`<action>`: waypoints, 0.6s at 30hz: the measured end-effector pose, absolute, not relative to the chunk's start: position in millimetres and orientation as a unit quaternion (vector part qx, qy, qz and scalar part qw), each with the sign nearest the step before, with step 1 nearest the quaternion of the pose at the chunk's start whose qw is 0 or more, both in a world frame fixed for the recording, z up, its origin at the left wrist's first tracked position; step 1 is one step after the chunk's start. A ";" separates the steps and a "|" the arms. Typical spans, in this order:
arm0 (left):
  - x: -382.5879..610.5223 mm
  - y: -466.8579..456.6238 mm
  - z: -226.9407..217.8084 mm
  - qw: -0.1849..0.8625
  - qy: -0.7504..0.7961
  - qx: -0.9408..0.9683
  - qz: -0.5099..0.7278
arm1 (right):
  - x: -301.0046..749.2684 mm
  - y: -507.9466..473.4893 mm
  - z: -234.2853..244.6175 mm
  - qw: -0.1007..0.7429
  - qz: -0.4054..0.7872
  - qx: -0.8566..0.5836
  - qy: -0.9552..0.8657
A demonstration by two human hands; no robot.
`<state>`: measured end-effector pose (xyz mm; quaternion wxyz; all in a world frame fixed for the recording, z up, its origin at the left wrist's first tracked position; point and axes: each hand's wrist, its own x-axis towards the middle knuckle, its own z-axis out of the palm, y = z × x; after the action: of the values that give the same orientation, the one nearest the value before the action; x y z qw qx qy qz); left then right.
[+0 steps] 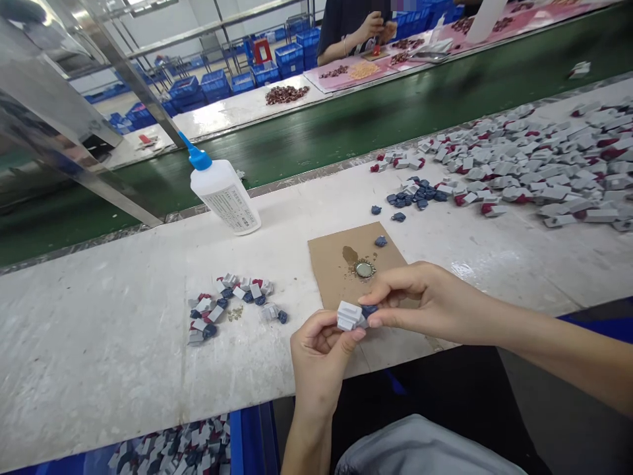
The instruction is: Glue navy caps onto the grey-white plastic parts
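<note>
Grey piece (349,315) between both hands.

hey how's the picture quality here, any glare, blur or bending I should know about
Head view: overhead light glares off the wet-looking white table and the far bench; the steel frame bars at upper left bow with lens distortion; the left hand, right hand and grey part are sharp; the person across the belt is soft, face blurred.
</note>
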<state>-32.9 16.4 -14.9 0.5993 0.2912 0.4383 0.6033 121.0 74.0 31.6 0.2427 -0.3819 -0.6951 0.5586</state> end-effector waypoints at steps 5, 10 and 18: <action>-42.9 10.9 -23.8 0.578 0.466 0.337 0.579 | 114.4 72.7 18.4 0.238 0.601 -0.380 -0.662; -78.9 12.3 -31.7 0.341 0.579 0.580 0.461 | 90.7 76.3 -1.1 0.218 0.534 -0.361 -0.733; -149.8 31.5 -22.1 -0.115 0.623 0.731 0.253 | 146.5 75.5 -16.6 0.328 0.189 -0.534 -0.756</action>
<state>-149.8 31.5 -22.1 -0.1147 0.7312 0.6232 0.2527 146.5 75.5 -16.6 0.3275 -0.5339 -0.7564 0.1885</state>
